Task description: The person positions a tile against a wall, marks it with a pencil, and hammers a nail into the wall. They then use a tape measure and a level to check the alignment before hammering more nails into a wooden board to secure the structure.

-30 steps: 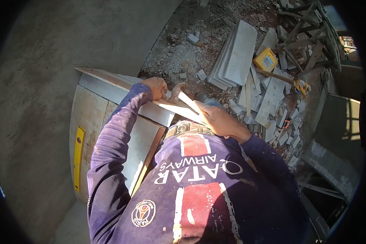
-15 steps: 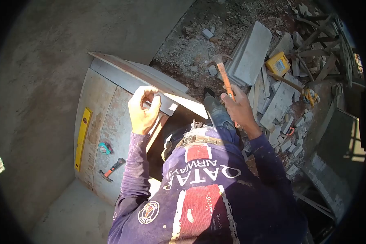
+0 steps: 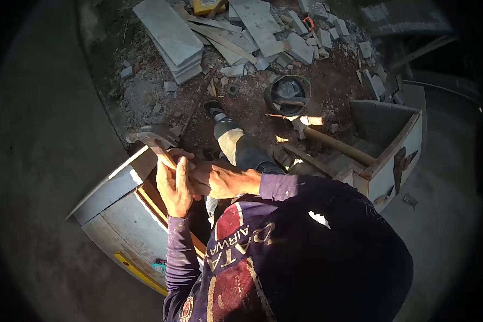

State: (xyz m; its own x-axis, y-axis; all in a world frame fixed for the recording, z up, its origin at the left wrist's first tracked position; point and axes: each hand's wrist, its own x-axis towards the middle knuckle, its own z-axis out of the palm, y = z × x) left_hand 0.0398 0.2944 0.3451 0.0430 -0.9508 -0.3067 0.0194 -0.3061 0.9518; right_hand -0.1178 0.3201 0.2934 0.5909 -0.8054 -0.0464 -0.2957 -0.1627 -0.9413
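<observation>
A claw hammer (image 3: 153,138) with a worn orange handle points up and left, its head over the corner of a board-built box (image 3: 124,192). My left hand (image 3: 175,188) is closed around the handle below the head, thumb up. Pressed against it from the right is my right hand (image 3: 225,181), its fingers curled in. What lies inside that fist is hidden, and I cannot see the handle's lower end. On the panel at lower left lie a yellow spirit level (image 3: 139,273) and a teal tape measure (image 3: 159,265).
Stacked pale slabs (image 3: 172,40) and broken tile pieces (image 3: 300,47) cover the ground ahead. A black bucket (image 3: 287,95) holds some items. At right, a long wooden handle (image 3: 338,146) crosses an open box (image 3: 389,153). My leg (image 3: 241,142) stands between the boxes.
My view has turned to the right. The hammer, held up in my right hand before, is now at my left hand. Both hands have come together over the board's edge.
</observation>
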